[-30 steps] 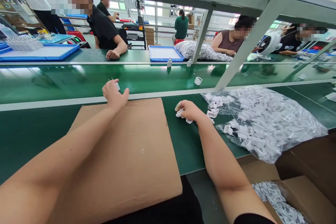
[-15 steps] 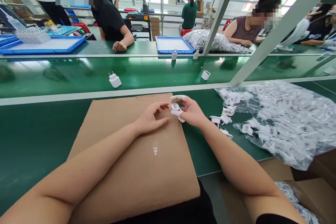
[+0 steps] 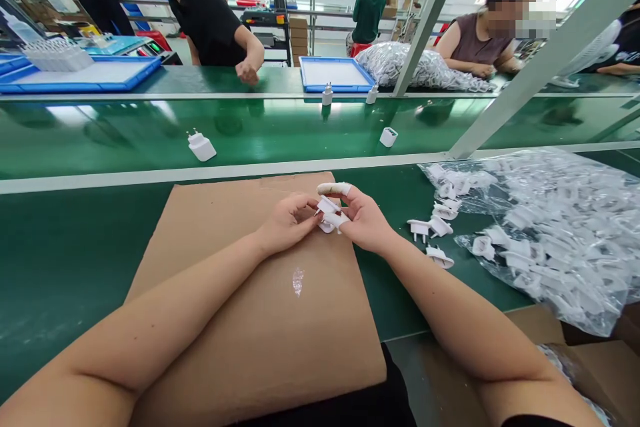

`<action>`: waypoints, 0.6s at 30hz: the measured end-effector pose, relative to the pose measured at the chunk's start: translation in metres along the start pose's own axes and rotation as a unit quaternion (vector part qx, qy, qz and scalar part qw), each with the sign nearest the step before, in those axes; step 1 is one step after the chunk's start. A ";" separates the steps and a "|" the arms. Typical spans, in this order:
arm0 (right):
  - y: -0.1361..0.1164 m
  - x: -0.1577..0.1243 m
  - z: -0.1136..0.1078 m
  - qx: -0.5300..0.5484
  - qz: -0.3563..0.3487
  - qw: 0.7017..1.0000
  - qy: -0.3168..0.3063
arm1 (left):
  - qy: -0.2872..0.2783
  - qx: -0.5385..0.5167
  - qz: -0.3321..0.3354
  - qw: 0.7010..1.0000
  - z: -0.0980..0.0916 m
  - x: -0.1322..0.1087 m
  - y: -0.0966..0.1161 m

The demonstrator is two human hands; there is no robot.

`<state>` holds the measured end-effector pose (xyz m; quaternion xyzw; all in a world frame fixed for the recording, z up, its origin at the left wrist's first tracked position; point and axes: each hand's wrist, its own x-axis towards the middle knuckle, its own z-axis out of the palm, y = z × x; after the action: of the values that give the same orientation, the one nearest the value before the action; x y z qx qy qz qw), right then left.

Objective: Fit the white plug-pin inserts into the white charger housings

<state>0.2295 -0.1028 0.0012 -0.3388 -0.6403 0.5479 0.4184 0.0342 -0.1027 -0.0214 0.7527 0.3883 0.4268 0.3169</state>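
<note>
Over the cardboard sheet (image 3: 250, 333), my two hands meet at a small white plug piece (image 3: 327, 205). My right hand (image 3: 367, 217), with white covers on its thumb and index finger, is closed around it. The thumb and fingertips of my left hand (image 3: 286, 221) pinch its left side. Another bit of white plastic shows just below, partly hidden by the right thumb; whether it is a separate piece I cannot tell. To the right of my right hand, several loose white plug pieces (image 3: 440, 225) lie on the green bench (image 3: 385, 293).
A clear bag (image 3: 560, 233) of white plug pieces lies at right, above open cardboard boxes (image 3: 600, 367). White chargers (image 3: 202, 146) stand or lie on the green belt (image 3: 280, 137) ahead. A slanted metal post (image 3: 530, 67) rises at right. Co-workers sit across the belt.
My left fingertips, apart from the white pieces before, now touch and pinch one. My right hand has turned the piece slightly. The view has shifted a little, and a co-worker's fist opposite has lifted.
</note>
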 end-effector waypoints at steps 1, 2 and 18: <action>-0.001 -0.001 0.000 -0.016 -0.005 1.000 0.007 | 0.012 0.017 0.017 1.000 0.000 0.000 0.000; -0.002 -0.001 -0.001 -0.037 -0.014 0.999 0.013 | 0.024 0.029 0.027 0.999 0.000 0.000 0.001; 0.000 0.004 -0.014 -0.182 0.002 0.980 0.076 | 0.093 0.074 0.052 0.992 -0.002 0.002 0.004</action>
<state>0.2403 -0.0933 0.0026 -0.4511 -0.6949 0.3959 0.3962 0.0343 -0.1025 -0.0167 0.7502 0.4075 0.4807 0.2001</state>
